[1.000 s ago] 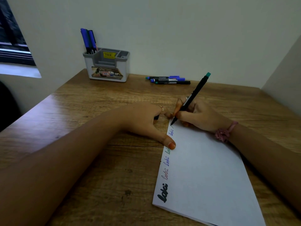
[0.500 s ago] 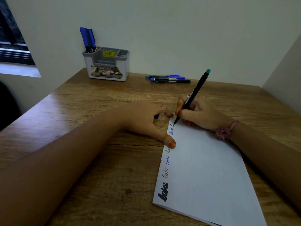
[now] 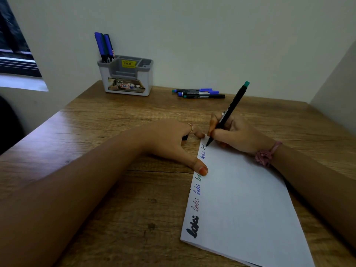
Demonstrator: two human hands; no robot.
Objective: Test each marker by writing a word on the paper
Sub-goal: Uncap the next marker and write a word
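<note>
a wooden desk (image 3: pixel 119 116) with a streaked brown grain is filling the lower view, running back into a corner of plain pale walls, and a dark window (image 3: pixel 13 47) with a light sill is showing at the far left. a grey organiser (image 3: pixel 126 76) with a yellow price sticker is standing at the back of the desk against the wall, with blue-capped pens (image 3: pixel 104 47) sticking up from its left compartment. to its right, three loose markers (image 3: pixel 199 93) are lying side by side near the wall. a white paper (image 3: pixel 240 199) is lying at an angle on the near right of the desk, and along its left edge the same short word is running in a column: thick black nearest, then red, blue, green and blue further up. the right hand (image 3: pixel 237 133) is pinching a black marker (image 3: pixel 229 114) with a teal end, its fingers curled round the lower barrel; the marker is leaning up and to the right, its tip touching the paper at the far left corner, just beyond the last, unfinished word. a pink band is sitting on that wrist. the left hand (image 3: pixel 173 139) is resting on the desk beside the paper, its thumb stretched out and pressing on the paper's left edge, and a small dark thing is showing under its curled fingers; whether they are gripping it i cannot tell.
</note>
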